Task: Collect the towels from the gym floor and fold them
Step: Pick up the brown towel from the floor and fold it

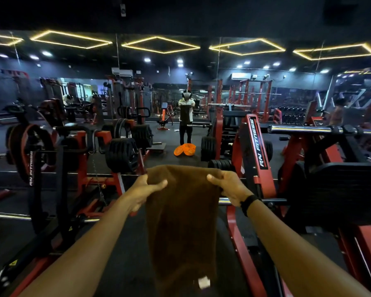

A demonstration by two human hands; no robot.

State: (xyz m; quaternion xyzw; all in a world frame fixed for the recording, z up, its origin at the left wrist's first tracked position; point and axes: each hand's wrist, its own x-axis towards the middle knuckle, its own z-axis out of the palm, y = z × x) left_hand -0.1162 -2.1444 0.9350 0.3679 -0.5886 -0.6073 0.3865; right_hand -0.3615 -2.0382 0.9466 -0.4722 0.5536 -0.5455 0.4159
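The left hand (145,188) and right hand (229,186) each pinch a top corner of the brown towel (182,221), which hangs straight down between the forearms at chest height. A strip of dark floor (120,260) lies below it, hemmed by a red plate-loaded machine (90,168) on the left and a red press frame (253,151) just beside the right hand.

Towel (182,221) between flanking machines (253,151)

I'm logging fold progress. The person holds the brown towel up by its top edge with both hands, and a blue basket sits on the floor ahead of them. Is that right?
Not quite: the basket is orange, not blue, as the head view shows. The rest holds: the left hand and right hand grip the top edge of the brown towel, which hangs down.
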